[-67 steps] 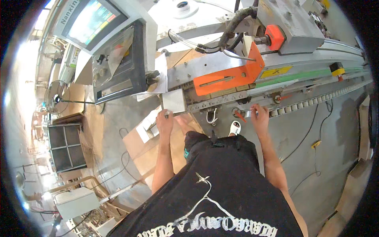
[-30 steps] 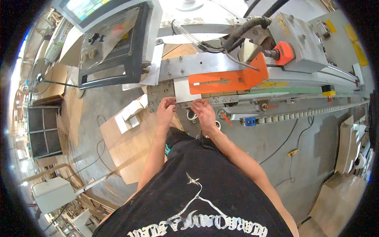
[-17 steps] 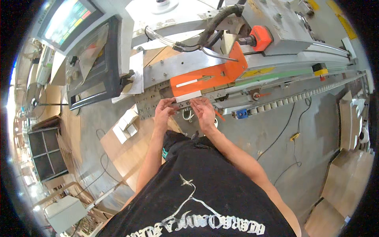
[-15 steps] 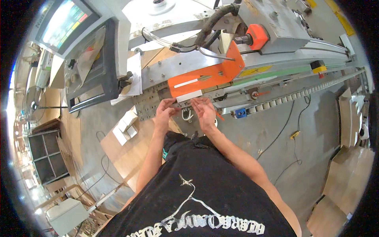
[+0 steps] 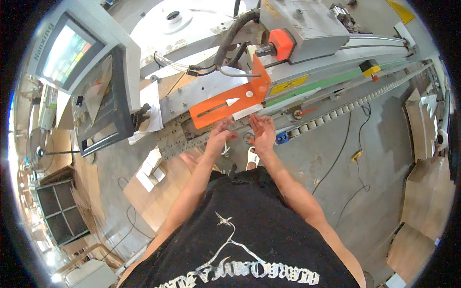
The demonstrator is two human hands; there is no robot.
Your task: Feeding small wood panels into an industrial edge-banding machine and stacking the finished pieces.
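A short white strip (image 5: pixel 248 112) lies at the lower edge of an orange guard plate (image 5: pixel 211 110) on the machine bed. My left hand (image 5: pixel 220 137) is just left of the strip, its fingers bent and apart, with nothing visible in them. Close below the strip's right part, my right hand (image 5: pixel 262 136) has its fingers stretched out and its thumb apart. Its fingertips are near the strip's edge; whether they touch it, I cannot tell. Beneath both hands runs a perforated metal rail (image 5: pixel 180 144).
A control screen (image 5: pixel 69 50) stands at the left above a dark panel. An orange-red knob (image 5: pixel 281 44) sits on the grey machine housing. A cable chain (image 5: pixel 355 103) extends right from a blue block (image 5: pixel 282 138). Small white boxes (image 5: pixel 152 168) rest on wooden board; cables cross the floor.
Both hands and the white strip have shifted right along the orange plate. My left hand has drawn away from the strip's left end. The camera view has also moved a little.
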